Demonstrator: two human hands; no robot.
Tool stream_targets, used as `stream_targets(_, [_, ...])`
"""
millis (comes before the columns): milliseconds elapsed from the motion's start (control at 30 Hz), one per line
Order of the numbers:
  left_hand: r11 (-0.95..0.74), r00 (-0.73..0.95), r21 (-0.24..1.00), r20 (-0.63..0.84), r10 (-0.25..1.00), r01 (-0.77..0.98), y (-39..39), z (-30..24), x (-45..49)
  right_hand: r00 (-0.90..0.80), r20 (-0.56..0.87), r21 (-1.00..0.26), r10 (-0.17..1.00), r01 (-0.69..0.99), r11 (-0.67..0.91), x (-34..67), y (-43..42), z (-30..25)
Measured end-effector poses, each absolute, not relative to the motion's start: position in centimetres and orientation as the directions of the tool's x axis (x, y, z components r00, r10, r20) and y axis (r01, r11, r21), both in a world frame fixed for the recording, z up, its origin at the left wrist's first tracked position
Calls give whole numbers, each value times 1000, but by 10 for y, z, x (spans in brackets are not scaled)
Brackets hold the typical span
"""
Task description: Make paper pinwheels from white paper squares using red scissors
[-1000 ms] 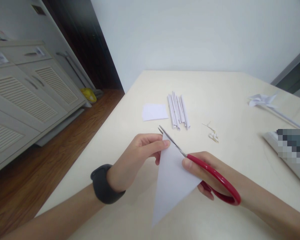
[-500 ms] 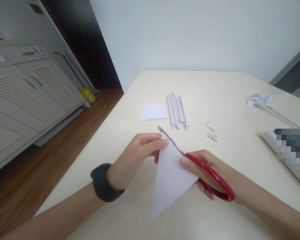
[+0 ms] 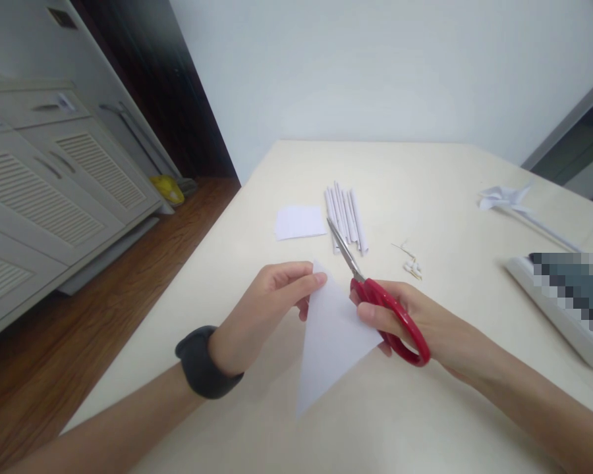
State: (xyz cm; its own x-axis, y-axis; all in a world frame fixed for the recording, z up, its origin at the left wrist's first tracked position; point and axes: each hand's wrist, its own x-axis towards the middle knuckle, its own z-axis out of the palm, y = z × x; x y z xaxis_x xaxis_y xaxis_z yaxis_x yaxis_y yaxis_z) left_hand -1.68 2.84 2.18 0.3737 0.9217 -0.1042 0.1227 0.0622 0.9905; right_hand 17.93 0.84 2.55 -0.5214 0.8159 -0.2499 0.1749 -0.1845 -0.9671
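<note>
Between thumb and fingers, my left hand (image 3: pixel 281 296) pinches the upper corner of a white paper triangle (image 3: pixel 331 336), which looks folded. My right hand (image 3: pixel 400 313) is closed round red-handled scissors (image 3: pixel 393 309), its thumb lying along the near handle at the paper's right edge. The metal blades look closed and point up and away, apart from the paper's top corner. Some of my right fingers are hidden behind the handles and paper. Beyond the paper lie several rolled paper sticks (image 3: pixel 348 217) and a stack of white paper squares (image 3: pixel 300 222).
Small white-headed pins (image 3: pixel 412 266) lie right of the sticks. A paper pinwheel on a stick (image 3: pixel 508 197) rests at the table's far right, with a pale, partly blurred-out device (image 3: pixel 548 309) nearer. The table's left edge drops to a wooden floor (image 3: pixel 197 230).
The scissors have moved off the paper's top corner and swung more upright in my right hand. My left hand still pinches the paper. The whole view has shifted slightly.
</note>
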Motion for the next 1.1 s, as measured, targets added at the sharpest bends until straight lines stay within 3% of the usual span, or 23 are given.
stream_targets(167, [80, 403, 990, -121, 907, 115, 27, 22, -15, -521, -268, -962, 811, 192, -195, 179, 8, 25])
stream_targets(367, [244, 605, 959, -280, 745, 143, 26, 26, -13, -434, -203, -978, 878, 128, -163, 182, 9, 25])
stream_targets(767, [212, 704, 952, -307, 641, 223, 28, 22, -14, -309, -102, -995, 946, 12, -104, 186, 9, 21])
stream_targets(1100, [189, 793, 956, -291, 535, 223, 25, 19, -7, -312, -101, -992, 945, -36, -118, 189, 13, 24])
